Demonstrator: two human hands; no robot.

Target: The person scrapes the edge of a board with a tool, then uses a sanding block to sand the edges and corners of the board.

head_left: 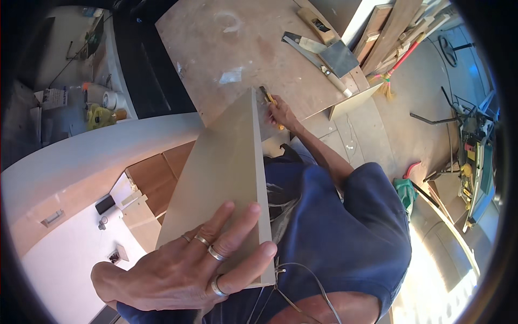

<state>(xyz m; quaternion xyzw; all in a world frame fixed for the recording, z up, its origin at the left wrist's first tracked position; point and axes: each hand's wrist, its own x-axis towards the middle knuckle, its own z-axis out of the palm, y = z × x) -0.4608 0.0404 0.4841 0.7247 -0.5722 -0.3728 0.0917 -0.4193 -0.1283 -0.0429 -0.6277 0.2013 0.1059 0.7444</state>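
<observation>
Pale board (216, 156) stands on edge along the person's front, far end at the tabletop (205, 40); left hand (178, 262), ringed, lies spread over its near face, fingertips at the long narrow edge, thumb position unclear. Right hand (281, 112), fingers curled round a slim yellow-and-black tool (268, 95), is just beside the board's far end. Farther along the tabletop: wooden plane (315, 22), handsaw (335, 82), dark flat plate (340, 58), whitish scrap (232, 75).
</observation>
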